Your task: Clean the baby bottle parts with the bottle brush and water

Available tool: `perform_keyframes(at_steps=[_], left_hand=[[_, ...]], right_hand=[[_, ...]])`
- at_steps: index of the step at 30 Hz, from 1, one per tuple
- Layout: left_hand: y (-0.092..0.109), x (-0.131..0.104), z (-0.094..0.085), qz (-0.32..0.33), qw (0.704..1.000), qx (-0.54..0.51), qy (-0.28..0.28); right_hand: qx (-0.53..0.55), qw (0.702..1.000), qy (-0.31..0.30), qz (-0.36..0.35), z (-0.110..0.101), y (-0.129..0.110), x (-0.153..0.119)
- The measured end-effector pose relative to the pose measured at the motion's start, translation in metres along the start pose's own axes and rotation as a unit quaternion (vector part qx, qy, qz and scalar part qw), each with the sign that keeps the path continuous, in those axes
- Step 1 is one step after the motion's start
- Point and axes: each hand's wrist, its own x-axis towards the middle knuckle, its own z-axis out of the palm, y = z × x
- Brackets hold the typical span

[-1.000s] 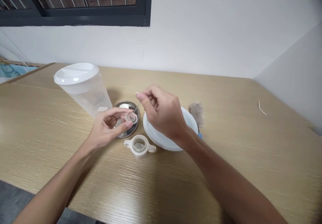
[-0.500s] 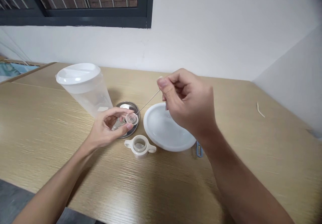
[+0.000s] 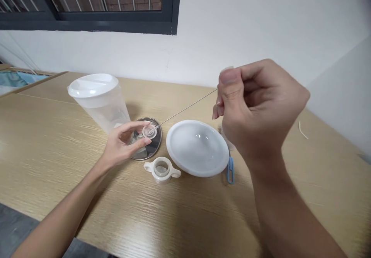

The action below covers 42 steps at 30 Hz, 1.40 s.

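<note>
My left hand [image 3: 123, 140] pinches a small clear round plastic piece [image 3: 150, 131] between thumb and fingertips, its ringed face turned up. Closed at the right, my right hand [image 3: 257, 103] grips the end of a thin wire [image 3: 188, 106] that slants down to the middle of that piece. The wire looks thicker and whitish where it meets the piece. Below the left hand lies a round steel tray [image 3: 155, 144] bearing clear parts that the fingers partly hide. A white two-handled ring [image 3: 162, 169] stands in front of the tray, beside a white bowl [image 3: 197, 148].
A translucent pitcher [image 3: 101, 101] with a white lid stands behind the left hand. A blue-handled tool [image 3: 230, 170] lies right of the bowl, partly hidden by the right arm. Farther right is a short whitish strip [image 3: 303, 130]. A wall and window close off the back.
My right hand has moved right, up and closer to the camera, and more of the wire shows between the hands. My left hand keeps its pinch almost in place.
</note>
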Motion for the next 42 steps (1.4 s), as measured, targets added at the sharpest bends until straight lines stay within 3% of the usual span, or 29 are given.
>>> perform_keyframes(at_steps=[13, 18, 27, 42], left_hand=[[0.008, -0.002, 0.008, 0.003, 0.999, -0.038, -0.009], [0.012, -0.003, 0.012, 0.006, 0.999, -0.040, -0.014], [0.010, -0.007, 0.010, -0.008, 0.999, -0.041, 0.004], [0.023, -0.004, 0.013, -0.046, 0.998, -0.038, 0.031]], right_hand=[[0.016, 1.000, -0.015, -0.018, 0.008, 0.006, -0.006], [0.012, 0.997, -0.063, -0.036, 0.018, -0.001, -0.017], [0.045, 0.993, -0.106, 0.011, 0.048, 0.013, -0.046], [0.094, 0.980, -0.162, 0.074, 0.055, 0.019, -0.055]])
